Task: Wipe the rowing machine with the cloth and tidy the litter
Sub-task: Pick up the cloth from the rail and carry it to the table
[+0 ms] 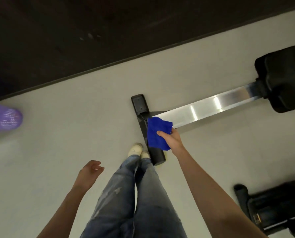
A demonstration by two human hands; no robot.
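Head camera, looking straight down at a pale grey floor (74, 126) that meets a dark strip along its far edge. The right hand (172, 138) is clamped on a folded bright blue microfibre cloth (157, 133), thumb on top, and the cloth hangs over the end of the rowing machine's brushed silver metal rail (212, 107), just where the rail joins the black crossbar foot (143, 115). Whether the cloth presses on the metal or only hangs before it cannot be told. The rail runs away toward the floor's right edge, where the black padded seat (284, 79) sits on it. The left hand (90, 170) holds nothing, its fingers loosely curled and apart, above bare floor. Between the arms stand legs in faded blue jeans (126, 194) and off-white shoes (136, 148), the toes touching the crossbar foot. At the floor's left edge lies a purple mesh plastic basket (4, 119). Another black machine frame (263, 208) shows at the near right corner.
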